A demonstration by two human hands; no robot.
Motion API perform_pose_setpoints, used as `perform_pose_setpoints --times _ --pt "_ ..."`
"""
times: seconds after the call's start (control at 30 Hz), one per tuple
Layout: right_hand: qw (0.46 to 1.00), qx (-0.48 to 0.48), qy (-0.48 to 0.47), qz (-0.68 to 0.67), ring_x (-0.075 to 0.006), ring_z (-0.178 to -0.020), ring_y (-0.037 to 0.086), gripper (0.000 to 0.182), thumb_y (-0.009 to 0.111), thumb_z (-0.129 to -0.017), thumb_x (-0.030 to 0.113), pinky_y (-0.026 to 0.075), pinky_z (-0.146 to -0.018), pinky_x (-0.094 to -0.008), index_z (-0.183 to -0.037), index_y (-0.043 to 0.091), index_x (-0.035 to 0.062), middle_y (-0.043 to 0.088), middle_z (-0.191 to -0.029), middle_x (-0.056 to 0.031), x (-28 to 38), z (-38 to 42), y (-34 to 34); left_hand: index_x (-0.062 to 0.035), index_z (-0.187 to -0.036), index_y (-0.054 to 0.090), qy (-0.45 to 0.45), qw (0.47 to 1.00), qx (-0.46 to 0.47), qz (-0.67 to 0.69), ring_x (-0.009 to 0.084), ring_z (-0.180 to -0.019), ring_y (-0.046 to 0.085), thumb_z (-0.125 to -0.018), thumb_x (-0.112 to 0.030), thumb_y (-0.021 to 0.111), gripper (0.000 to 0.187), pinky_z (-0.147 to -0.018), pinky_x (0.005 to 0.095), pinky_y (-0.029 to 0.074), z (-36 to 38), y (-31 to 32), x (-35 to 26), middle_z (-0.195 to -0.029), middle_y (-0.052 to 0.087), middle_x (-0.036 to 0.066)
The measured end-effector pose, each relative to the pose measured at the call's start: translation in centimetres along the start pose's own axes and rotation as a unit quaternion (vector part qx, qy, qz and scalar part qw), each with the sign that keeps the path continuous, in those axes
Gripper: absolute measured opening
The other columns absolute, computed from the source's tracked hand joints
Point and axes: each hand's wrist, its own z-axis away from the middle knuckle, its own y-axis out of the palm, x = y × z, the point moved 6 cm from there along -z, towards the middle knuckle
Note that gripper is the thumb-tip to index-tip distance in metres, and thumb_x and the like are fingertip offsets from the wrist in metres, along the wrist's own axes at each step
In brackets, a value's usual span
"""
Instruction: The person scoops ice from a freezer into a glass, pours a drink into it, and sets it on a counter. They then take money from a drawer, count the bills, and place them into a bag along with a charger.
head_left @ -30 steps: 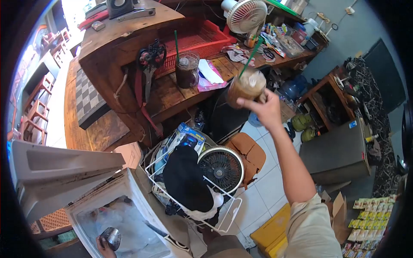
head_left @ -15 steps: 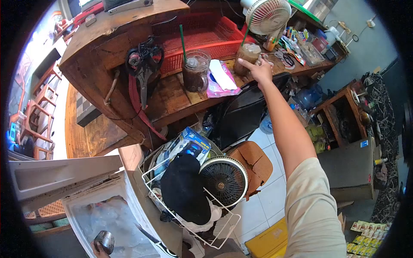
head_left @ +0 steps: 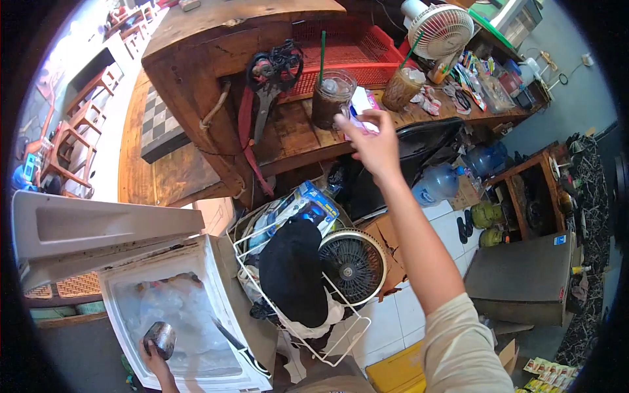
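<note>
Metal cup gripped in the left hand, lower left, the loosely spread right hand seems mid-reach, contact unclear, near the upper-centre glass mug, which would call for a narrowing grip.

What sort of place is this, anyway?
Probably a small café or drinks stall, judging by the dark iced drink and paler iced drink with green straws on the wooden counter, and the open, frosty freezer.
</note>
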Motion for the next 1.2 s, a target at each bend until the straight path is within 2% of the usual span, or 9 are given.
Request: perform_pose_setpoints --times 0.07,0.2,0.4,0.5,0.53,0.6,0.7,0.87,1.2 --pt "0.988 0.059 0.135 -0.049 -0.0205 -0.078 0.062 0.057 0.081 -0.071 0.043 0.05 -0.074 -0.0332 -0.098 0.056 -0.0009 0.063 -0.091 -0.0122 0.1 0.5 2.9 -0.0012 -0.138 0.042 -0.018 0.998 0.049 0.025 0.0252 -0.122 0.047 -0.096 -0.032 0.056 0.054 -0.103 0.0349 0.035 -0.3 0.3 -0.3 -0.134 0.048 0.014" --pt "0.991 0.032 0.118 -0.053 -0.014 -0.06 0.047 0.04 0.078 -0.077 0.033 0.042 -0.059 -0.0313 -0.07 0.053 0.0022 0.055 -0.065 -0.0024 -0.9 -1.4 6.1 -0.0018 -0.137 0.044 -0.04 0.999 -0.005 0.01 0.0242 -0.12 0.048 -0.095 -0.031 0.057 0.052 -0.102 0.0348 0.036 -0.1 -0.7 0.0 -0.131 0.05 0.012" --pt "0.996 -0.025 0.044 0.068 -0.0144 -0.058 0.036 0.052 0.08 -0.073 0.042 0.033 -0.053 -0.0349 -0.056 0.045 0.0075 0.04 -0.056 0.0006 1.3 3.0 3.1 0.0011 -0.122 0.054 -0.047 0.991 0.07 0.1 0.0211 -0.106 0.056 -0.092 -0.026 0.061 0.041 -0.093 0.0323 0.043 -0.7 -0.6 -0.7 -0.118 0.058 0.011" --pt "0.989 0.025 0.104 0.1 -0.0074 -0.058 0.043 0.038 0.073 -0.079 0.042 0.034 -0.05 -0.0253 -0.091 0.068 0.0064 0.054 -0.074 0.0035 4.9 10.2 0.6 -0.0011 -0.112 0.059 0.061 0.994 0.093 0.0 0.0175 -0.1 0.057 -0.093 -0.014 0.057 0.023 -0.087 0.0286 0.045 -1.4 -1.8 -4.6 -0.105 0.061 0.009" --pt "0.986 0.019 0.164 0.018 -0.0134 -0.063 0.052 0.03 0.074 -0.083 0.03 0.041 -0.057 -0.0311 -0.096 0.069 0.0041 0.063 -0.082 -0.0004 5.3 12.9 -0.3 -0.0013 -0.108 0.058 0.09 0.983 0.161 0.012 0.0168 -0.096 0.057 -0.092 -0.011 0.056 0.019 -0.084 0.0283 0.045 -3.1 -1.5 -3.7 -0.099 0.061 0.008" --pt "0.985 0.021 0.16 -0.067 -0.0048 -0.065 0.053 0.034 0.072 -0.085 0.023 0.037 -0.053 -0.0204 -0.112 0.061 0.005 0.064 -0.088 0.0018 7.1 18.3 -2.0 -0.0019 -0.104 0.059 0.061 0.975 0.209 0.031 0.0177 -0.081 0.06 -0.088 -0.001 0.054 0.016 -0.075 0.0307 0.048 -3.3 -1.1 -7.0 -0.087 0.063 0.008" --pt "0.979 0.026 0.192 -0.064 -0.0007 -0.056 0.045 0.026 0.069 -0.087 0.02 0.032 -0.045 -0.0174 -0.106 0.056 0.0083 0.056 -0.081 0.0052 8.2 26.4 -4.9 -0.0024 -0.104 0.061 0.331 0.907 0.251 -0.068 0.0312 -0.083 0.064 -0.084 0.002 0.054 0.021 -0.075 0.0364 0.05 -5.1 2.4 -8.6 -0.09 0.066 0.017" --pt "0.96 0.021 0.26 -0.104 -0.0005 -0.05 0.034 0.025 0.068 -0.089 0.022 0.026 -0.042 -0.0169 -0.095 0.044 0.0152 0.04 -0.069 0.0084 11.5 39.1 -3.8 -0.0072 -0.1 0.062 0.39 0.816 0.421 -0.067 0.0364 -0.091 0.062 -0.081 -0.002 0.056 0.02 -0.077 0.043 0.049 -3.3 14.4 -6.1 -0.095 0.065 0.016" --pt "0.941 0.024 0.297 -0.16 -0.0055 -0.059 0.047 0.044 0.078 -0.079 0.018 0.035 -0.042 -0.0192 -0.109 0.047 0.0088 0.055 -0.082 -0.0002 12.2 49.6 0.9 -0.0154 -0.101 0.066 0.448 0.673 0.568 -0.158 0.0326 -0.1 0.062 -0.078 0.001 0.052 0.032 -0.082 0.0442 0.05 -2.1 27.3 -1.6 -0.1 0.066 0.011"
